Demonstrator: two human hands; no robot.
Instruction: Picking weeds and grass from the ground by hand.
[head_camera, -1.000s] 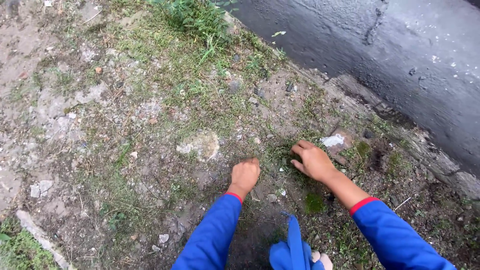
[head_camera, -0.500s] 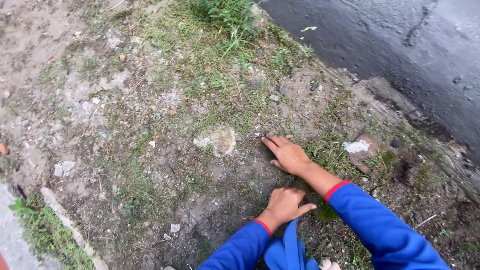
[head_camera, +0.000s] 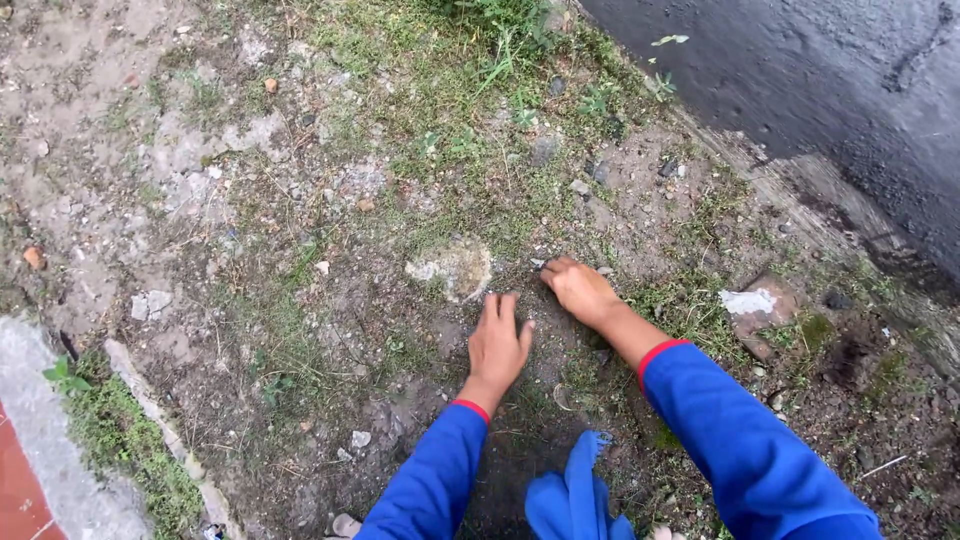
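At the near edge a fold of blue cloth (head_camera: 570, 495) hangs between two blue sleeves with red cuffs. Just beyond, the left hand (head_camera: 497, 345) lies flat on the bare soil (head_camera: 420, 400), fingers straight and close together, palm down, holding nothing. Just to its right and slightly farther, the right hand (head_camera: 580, 290) is curled, fingertips bunched and pressed into the dirt; whether they pinch a weed or a pebble cannot be told. Just left of it, touching neither hand, sits one pale flat stone (head_camera: 455, 268). Well to the right lies one reddish brick piece (head_camera: 760, 310) with a white patch on top. Farther off is a patch of thin grass (head_camera: 470, 130), and at far right the dark wet pavement (head_camera: 840, 80). The ground looks gritty and stony, so digging fingertips could scrape on sharp bits, and a shallow grip might snap a small plant off at the surface. Counted: two hands, one pale stone, one brick piece.
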